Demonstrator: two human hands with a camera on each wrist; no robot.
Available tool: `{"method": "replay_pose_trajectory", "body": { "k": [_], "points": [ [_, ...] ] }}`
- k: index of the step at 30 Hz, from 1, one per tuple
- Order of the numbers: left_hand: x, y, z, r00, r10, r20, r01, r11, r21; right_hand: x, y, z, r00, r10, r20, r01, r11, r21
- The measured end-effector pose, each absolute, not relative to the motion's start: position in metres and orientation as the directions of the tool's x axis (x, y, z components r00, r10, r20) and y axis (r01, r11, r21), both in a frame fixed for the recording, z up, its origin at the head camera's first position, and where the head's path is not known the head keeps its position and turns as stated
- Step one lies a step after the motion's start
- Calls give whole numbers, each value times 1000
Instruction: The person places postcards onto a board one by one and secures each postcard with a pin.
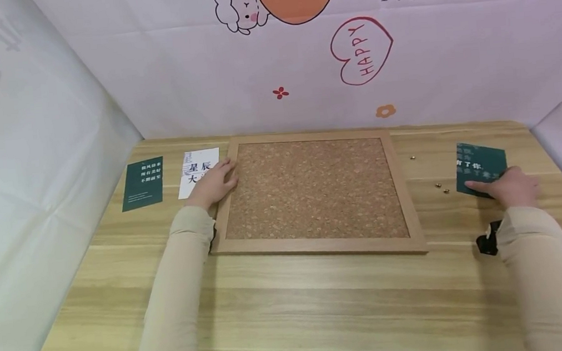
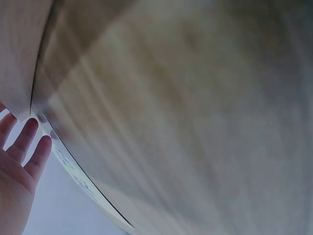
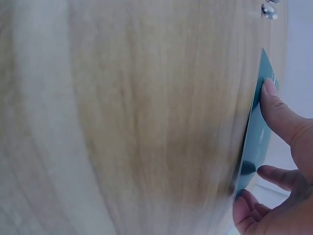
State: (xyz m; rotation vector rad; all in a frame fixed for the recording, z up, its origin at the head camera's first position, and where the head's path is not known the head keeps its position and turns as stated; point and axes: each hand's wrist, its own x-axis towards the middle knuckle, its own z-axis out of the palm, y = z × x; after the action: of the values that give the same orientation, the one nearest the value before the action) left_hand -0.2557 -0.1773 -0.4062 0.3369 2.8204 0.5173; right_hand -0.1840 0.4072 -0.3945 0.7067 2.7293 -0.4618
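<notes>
A cork board (image 1: 312, 189) in a light wooden frame lies in the middle of the table. My left hand (image 1: 214, 184) rests at the board's left edge, fingers extended, partly covering a white card (image 1: 201, 159) with dark lettering. The left wrist view shows that hand's fingers (image 2: 39, 159) spread beside the frame edge. On the right, my right hand (image 1: 514, 187) pinches a dark green printed card (image 1: 480, 163) by its near right part. The right wrist view shows the thumb on the green card's (image 3: 255, 134) face and fingertips at its edge.
Another dark green card (image 1: 143, 183) lies at the far left of the table (image 1: 313, 312). Several small metallic pins (image 1: 438, 185) lie between the board and the right hand. A white printed cloth (image 1: 192, 77) stands behind the table.
</notes>
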Motion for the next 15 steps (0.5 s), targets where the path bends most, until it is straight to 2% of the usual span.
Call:
{"method": "replay_pose_trajectory", "body": {
  "k": [6,10,15],
  "points": [
    [-255,-177,-406,-943,269,-194,184,911,369,-184,409,-393,-862,420,-285,491,830,-264],
    [-255,-177,-406,-944,267,-194,183,912,367,-183,406,-391,-859,443,-256,511,771,-379],
    [-253,-176,-407,-945,264,-195,176,909,376,-184,400,-385,-843,479,-244,525,637,-564]
  ]
}}
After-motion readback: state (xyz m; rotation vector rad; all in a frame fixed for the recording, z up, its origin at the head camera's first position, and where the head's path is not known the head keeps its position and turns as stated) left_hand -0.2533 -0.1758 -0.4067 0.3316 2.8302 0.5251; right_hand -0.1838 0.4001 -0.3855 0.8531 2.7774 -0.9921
